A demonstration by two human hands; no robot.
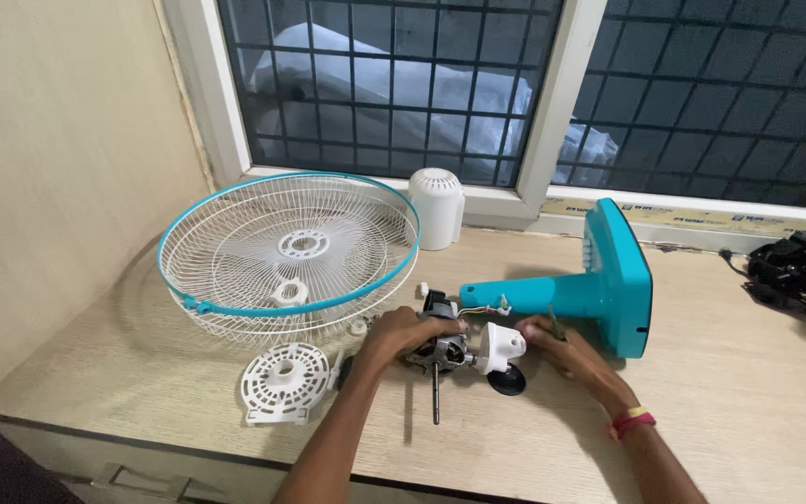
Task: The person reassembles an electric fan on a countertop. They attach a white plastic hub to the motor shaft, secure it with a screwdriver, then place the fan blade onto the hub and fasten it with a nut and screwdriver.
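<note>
A fan motor (pixel 442 350) with a steel shaft pointing toward me lies on the wooden table (pixel 748 401). My left hand (pixel 401 332) grips the motor's body from the left. My right hand (pixel 557 343) rests at the white gear housing (pixel 501 345) on the motor's right end, holding a thin dark tool; its tip is hidden. Wires run from the motor to the teal fan stand (pixel 599 289), which lies on its side just behind my hands. A small black knob (pixel 509 380) sits below the housing.
Two stacked white wire fan guards (pixel 286 252) with a teal rim sit at the left. A white round vented cover (pixel 282 381) lies near the front edge. A white motor cap (pixel 437 207) stands by the window. Black gear (pixel 790 275) lies far right.
</note>
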